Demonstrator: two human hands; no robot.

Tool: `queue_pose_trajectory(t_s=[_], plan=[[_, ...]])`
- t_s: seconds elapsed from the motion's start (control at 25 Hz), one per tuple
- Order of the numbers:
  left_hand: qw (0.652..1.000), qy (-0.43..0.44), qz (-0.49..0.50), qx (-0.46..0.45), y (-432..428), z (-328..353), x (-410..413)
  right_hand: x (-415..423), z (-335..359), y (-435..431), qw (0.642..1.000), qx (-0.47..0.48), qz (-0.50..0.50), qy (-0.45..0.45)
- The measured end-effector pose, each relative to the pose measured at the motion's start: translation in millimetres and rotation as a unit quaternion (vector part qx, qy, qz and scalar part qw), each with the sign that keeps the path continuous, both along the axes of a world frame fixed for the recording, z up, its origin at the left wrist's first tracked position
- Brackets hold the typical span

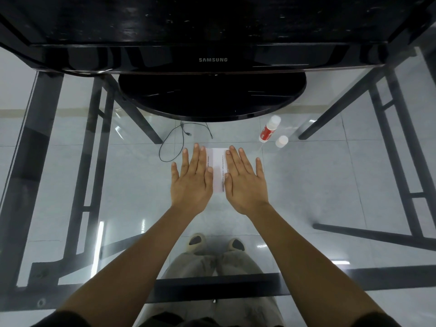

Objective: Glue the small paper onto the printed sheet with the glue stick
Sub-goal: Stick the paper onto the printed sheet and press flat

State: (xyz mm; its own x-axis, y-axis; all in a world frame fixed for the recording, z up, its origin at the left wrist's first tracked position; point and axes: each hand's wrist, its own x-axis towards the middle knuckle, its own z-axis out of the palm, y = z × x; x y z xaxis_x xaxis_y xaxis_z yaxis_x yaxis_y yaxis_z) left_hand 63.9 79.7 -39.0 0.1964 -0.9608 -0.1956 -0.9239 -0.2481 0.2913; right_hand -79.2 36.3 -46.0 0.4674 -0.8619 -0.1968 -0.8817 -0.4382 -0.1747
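Glass tabletop (330,185), centre: I am pressing left hand (192,182) and right hand (245,185), fingers (196,156) straight, gripping nothing, onto printed sheet (218,171); pasting apparently done. Glue stick (269,129) lying uncapped, far right; recapping outstanding.

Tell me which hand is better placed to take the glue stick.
Likely the right hand. The glue stick lies beyond and right of it; the left hand would cross the printed sheet.
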Motion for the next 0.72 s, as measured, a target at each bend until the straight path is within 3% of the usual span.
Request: queue_pose_trajectory(t_s=[0.2,0.72], plan=[[0.993,-0.086,-0.080,0.029,-9.5,-1.2,-5.7,0.3,0.5,-0.1,1.000,0.003,0.004,0.014],[0.993,-0.106,-0.001,0.054,-4.8,-5.5,-9.7,2.9,2.6,1.5,0.999,-0.010,-0.013,0.040]])
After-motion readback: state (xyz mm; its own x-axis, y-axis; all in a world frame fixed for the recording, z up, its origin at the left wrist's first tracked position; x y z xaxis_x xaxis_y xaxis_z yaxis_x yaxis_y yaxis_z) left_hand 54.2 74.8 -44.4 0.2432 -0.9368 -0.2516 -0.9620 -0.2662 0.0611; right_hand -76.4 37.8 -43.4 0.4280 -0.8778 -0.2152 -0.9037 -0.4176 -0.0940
